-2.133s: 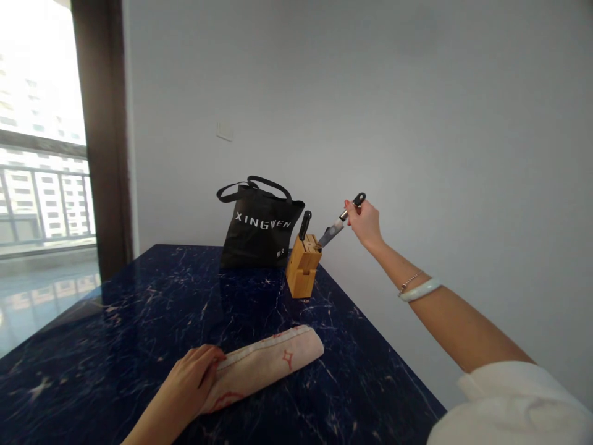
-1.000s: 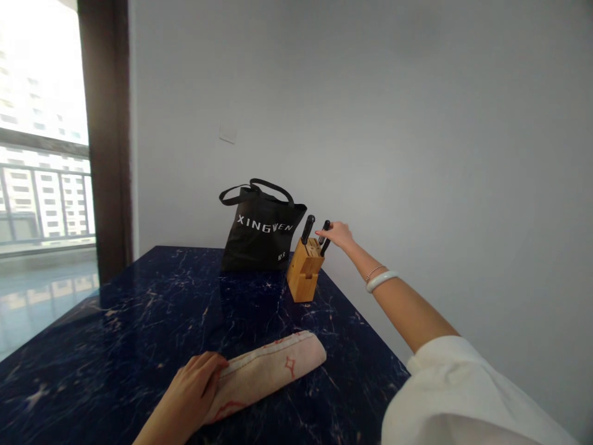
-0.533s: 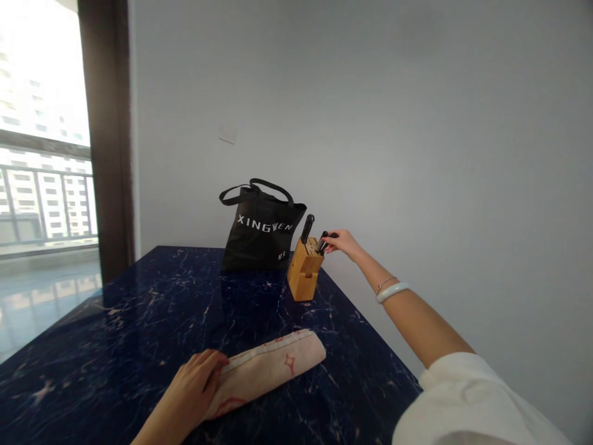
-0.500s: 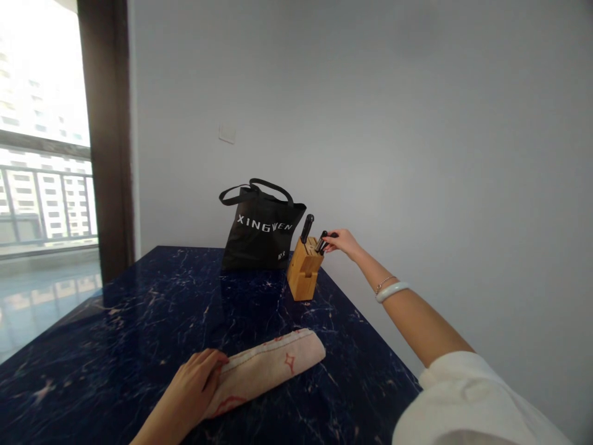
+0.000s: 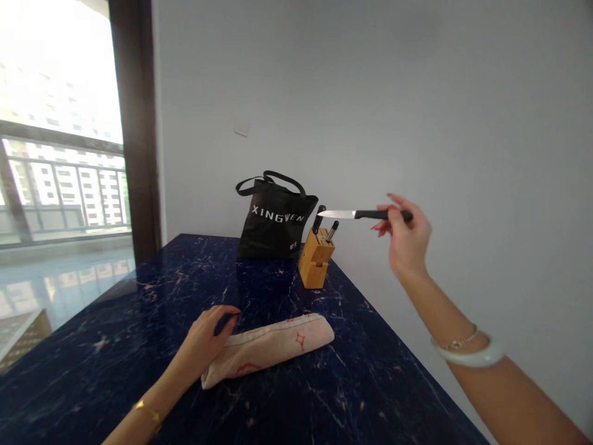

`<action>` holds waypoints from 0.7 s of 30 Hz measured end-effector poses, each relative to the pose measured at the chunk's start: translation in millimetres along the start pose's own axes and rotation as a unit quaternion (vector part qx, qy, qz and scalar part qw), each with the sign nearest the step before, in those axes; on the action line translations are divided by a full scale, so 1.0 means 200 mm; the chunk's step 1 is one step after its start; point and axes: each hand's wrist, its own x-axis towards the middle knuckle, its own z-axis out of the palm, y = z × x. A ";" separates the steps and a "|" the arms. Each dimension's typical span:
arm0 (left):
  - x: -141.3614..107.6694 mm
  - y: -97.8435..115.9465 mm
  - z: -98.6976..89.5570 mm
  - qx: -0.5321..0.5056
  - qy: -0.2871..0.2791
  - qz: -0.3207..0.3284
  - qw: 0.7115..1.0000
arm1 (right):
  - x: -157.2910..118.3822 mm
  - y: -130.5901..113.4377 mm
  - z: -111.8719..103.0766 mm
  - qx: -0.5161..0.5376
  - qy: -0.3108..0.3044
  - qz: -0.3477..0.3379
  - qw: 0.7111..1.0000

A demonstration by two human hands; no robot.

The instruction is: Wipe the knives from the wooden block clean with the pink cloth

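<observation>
My right hand (image 5: 405, 232) is raised to the right of the block, shut on the black handle of a small kitchen knife (image 5: 354, 214). The knife's narrow steel blade points left towards a bamboo knife block (image 5: 316, 262), with its tip just right of a black knife handle (image 5: 318, 219) standing in the block. A shorter handle with a metal collar (image 5: 332, 230) also sticks out. My left hand (image 5: 206, 340) lies beside a rolled pink cloth with red marks (image 5: 269, 349), its fingers apart and holding nothing.
A black XINGWEN tote bag (image 5: 275, 216) stands behind the block on a dark blue marble table (image 5: 139, 377). A grey wall (image 5: 370, 111) runs along the table's right side. A window with a balcony railing (image 5: 65, 185) is at the left.
My right hand has moved away from the block to the right, and it now holds a knife in the air. My left hand has shifted off the top of the cloth to its end.
</observation>
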 end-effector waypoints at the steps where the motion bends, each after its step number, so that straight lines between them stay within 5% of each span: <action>1: -0.01 0.06 0.02 -0.064 -0.012 -0.006 0.998 | -0.14 0.00 0.03 0.050 -0.023 0.056 0.997; 5: -0.06 0.30 0.14 -0.359 -0.081 -0.094 0.925 | -0.72 0.06 0.22 0.220 -0.066 0.321 0.919; 10: -0.06 0.36 0.21 -0.584 0.006 -0.201 0.786 | -1.17 0.07 0.45 0.298 -0.119 0.464 0.826; 13: -0.05 0.27 0.13 -0.597 0.089 -0.213 0.768 | -1.26 0.10 0.50 0.198 -0.188 0.404 0.873; 16: -0.06 0.15 0.00 -0.542 0.190 -0.213 0.790 | -1.29 0.15 0.51 0.031 -0.283 0.253 0.925; 18: -0.07 0.09 -0.07 -0.511 0.190 -0.208 0.812 | -1.32 0.16 0.53 -0.035 -0.393 0.153 0.906; 21: -0.08 0.04 -0.11 -0.480 0.161 -0.219 0.834 | -1.37 0.14 0.56 -0.101 -0.534 0.009 0.839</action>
